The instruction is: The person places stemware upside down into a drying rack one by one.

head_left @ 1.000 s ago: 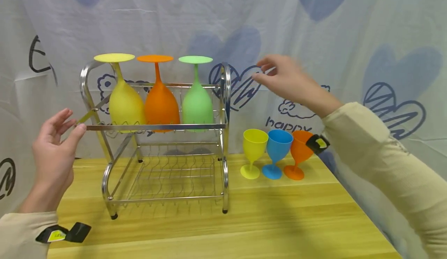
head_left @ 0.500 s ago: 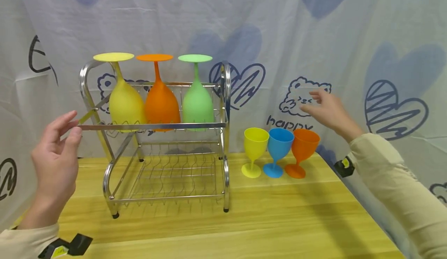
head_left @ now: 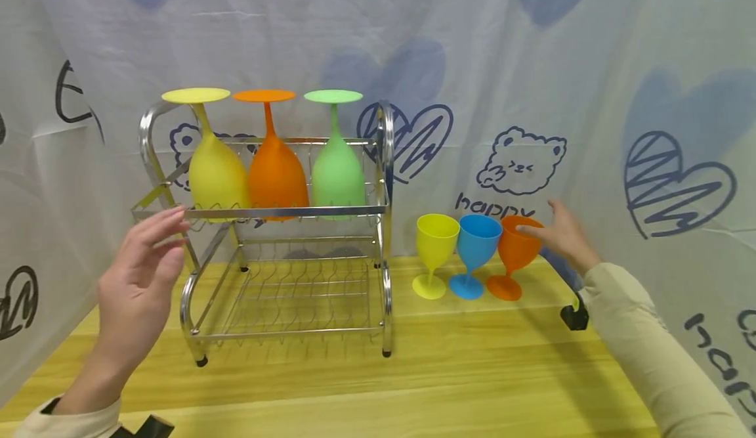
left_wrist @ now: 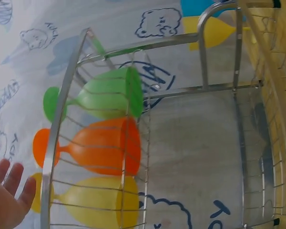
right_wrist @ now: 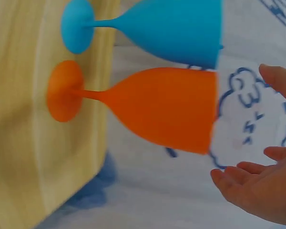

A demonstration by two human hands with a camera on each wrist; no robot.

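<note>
My right hand (head_left: 564, 236) is spread, thumb apart from the fingers, close by the rim of an orange goblet (right_wrist: 162, 109). That goblet stands upright on the table, at the right end of a row with a blue goblet (head_left: 478, 242) and a yellow goblet (head_left: 437, 241). Nothing is held in it. My left hand (head_left: 138, 287) hovers with loosely bent fingers at the front left corner of a two-tier metal rack (head_left: 295, 212), holding nothing. Upside down on the upper tier sit a yellow goblet (head_left: 217, 172), an orange goblet (head_left: 277, 174) and a green goblet (head_left: 338, 174).
The rack's lower tier (head_left: 301, 287) is a wire grid near the wooden table (head_left: 443, 372). Behind everything hangs a printed cloth (head_left: 266, 24). The table's right edge runs diagonally beneath my right sleeve (head_left: 655, 352).
My right hand has swung right and down from beside the rack's top to the upright orange goblet. My left hand has shifted right and slightly lower, away from the rack's outer corner.
</note>
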